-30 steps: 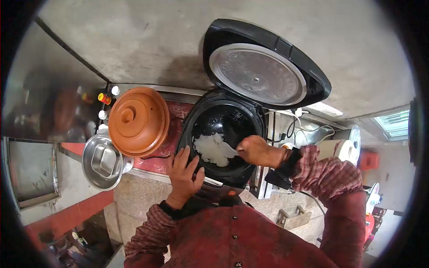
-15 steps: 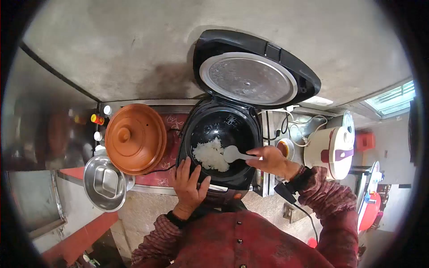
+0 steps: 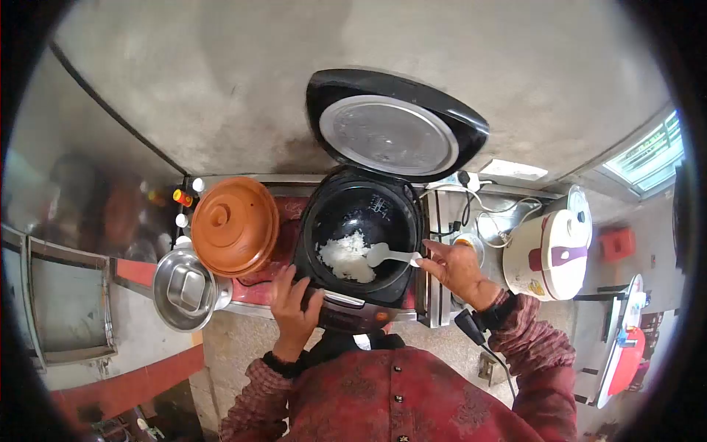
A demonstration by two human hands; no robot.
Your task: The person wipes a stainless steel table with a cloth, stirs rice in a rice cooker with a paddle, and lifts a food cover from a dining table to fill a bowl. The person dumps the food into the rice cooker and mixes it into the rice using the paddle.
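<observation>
The black rice cooker (image 3: 315, 283) stands with its lid (image 3: 389, 135) raised toward the wall. A clump of white rice (image 3: 345, 258) lies in the left and lower part of its dark pot. A white rice paddle (image 3: 394, 255) rests its head at the right edge of the rice, and its handle end reaches the pot's right rim. My right hand (image 3: 462, 274) holds that handle end at the fingertips. At the cooker's front left edge is my left hand (image 3: 293, 311), its fingers apart and nothing in it.
An orange clay pot with a lid (image 3: 234, 227) is left of the cooker, beside a metal basin (image 3: 184, 289). Small bottles stand behind them. To the right are a cup (image 3: 470, 241), cables (image 3: 508, 221) and a white cooker (image 3: 549, 254). A black plug (image 3: 469, 324) hangs near my right wrist.
The view has shifted. My right hand has moved right, away from the rice, and now holds the paddle nearer its handle end. My left hand has slid slightly toward me on the cooker's edge.
</observation>
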